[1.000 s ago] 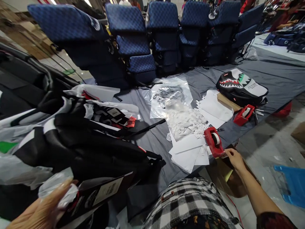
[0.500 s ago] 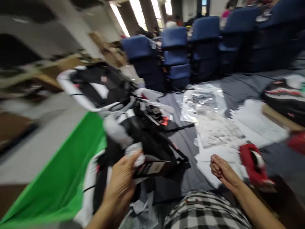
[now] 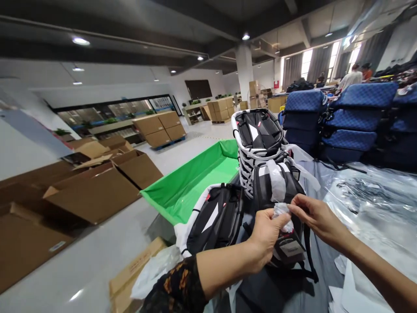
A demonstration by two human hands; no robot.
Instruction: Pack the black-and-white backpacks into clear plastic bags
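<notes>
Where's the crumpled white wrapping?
Right of centre in the head view, the wrapping sits between left hand and right hand, above the hang tag.

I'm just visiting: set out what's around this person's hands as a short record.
Left hand: holds a crumpled, whitish wad of thin wrapping
Right hand: fingertips at the wad's right edge; anything pinched there is too small to tell
Below the wad: a dark, flat tag with a pale label
Behind the hands: a black backpack with white patches
Beyond: a stack of black backpacks with white edging
Left of the stack: a bright green, open-topped bin
Far left: open brown cardboard boxes
</notes>
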